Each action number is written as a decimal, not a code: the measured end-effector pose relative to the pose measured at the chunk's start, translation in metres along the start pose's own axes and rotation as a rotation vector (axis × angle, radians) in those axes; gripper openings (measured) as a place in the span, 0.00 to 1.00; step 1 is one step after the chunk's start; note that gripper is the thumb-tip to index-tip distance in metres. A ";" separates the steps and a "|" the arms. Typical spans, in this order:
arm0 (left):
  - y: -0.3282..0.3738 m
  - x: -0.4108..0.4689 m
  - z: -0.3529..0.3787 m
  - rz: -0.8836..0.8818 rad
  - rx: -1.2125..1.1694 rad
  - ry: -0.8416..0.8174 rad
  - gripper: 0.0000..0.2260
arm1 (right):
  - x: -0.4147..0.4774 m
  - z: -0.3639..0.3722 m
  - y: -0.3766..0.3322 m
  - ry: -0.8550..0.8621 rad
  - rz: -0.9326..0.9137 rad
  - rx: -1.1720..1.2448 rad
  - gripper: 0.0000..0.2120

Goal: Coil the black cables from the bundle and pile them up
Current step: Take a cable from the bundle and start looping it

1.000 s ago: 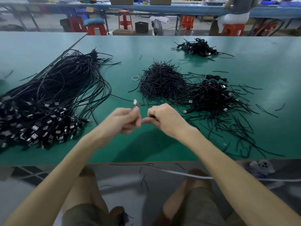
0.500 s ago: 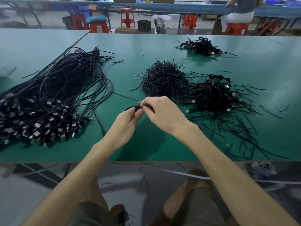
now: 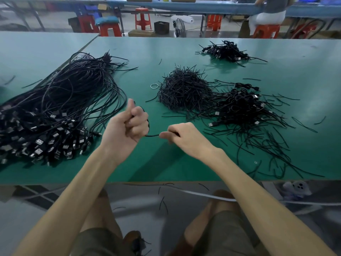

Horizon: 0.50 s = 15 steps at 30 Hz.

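Black cable (image 3: pixel 152 135) shows in the head view as a short taut stretch between both hands above the worktop (image 3: pixel 166 163). The left hand (image 3: pixel 127 128) has its fingers (image 3: pixel 136 115) curled round the loops, and the right hand (image 3: pixel 186 136) pinches the free end. If either hold slackens, the springy coil likely unwinds before reaching the pile (image 3: pixel 239 108) at two o'clock. Half a second ago the hands met; now they are apart, and the left palm faces the camera.

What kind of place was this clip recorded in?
Probably a cable assembly workshop: a long green worktable, a bundle of loose black cables, a pile of coiled cables, and red plastic stools behind.
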<state>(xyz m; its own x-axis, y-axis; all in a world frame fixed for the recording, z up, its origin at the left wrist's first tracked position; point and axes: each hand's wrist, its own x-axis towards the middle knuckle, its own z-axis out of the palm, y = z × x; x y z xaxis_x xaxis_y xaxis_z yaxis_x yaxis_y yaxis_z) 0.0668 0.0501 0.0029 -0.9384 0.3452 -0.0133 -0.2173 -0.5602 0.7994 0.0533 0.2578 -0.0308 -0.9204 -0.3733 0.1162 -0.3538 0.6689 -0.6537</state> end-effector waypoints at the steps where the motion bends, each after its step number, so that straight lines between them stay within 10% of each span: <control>1: 0.000 -0.003 0.001 0.005 0.208 -0.028 0.21 | 0.002 -0.006 0.003 0.022 0.001 -0.038 0.22; 7: -0.034 -0.005 -0.002 0.050 1.496 -0.016 0.20 | 0.014 -0.021 -0.010 0.217 -0.134 -0.039 0.20; 15: -0.062 0.007 0.013 0.169 0.418 0.235 0.22 | 0.004 0.004 -0.031 0.258 -0.176 0.223 0.20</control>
<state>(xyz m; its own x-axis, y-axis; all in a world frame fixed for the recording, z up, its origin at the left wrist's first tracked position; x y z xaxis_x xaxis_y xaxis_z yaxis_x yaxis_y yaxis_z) 0.0771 0.0970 -0.0392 -0.9967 0.0698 0.0409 0.0240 -0.2282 0.9733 0.0614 0.2332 -0.0130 -0.8704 -0.2773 0.4069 -0.4916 0.4418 -0.7505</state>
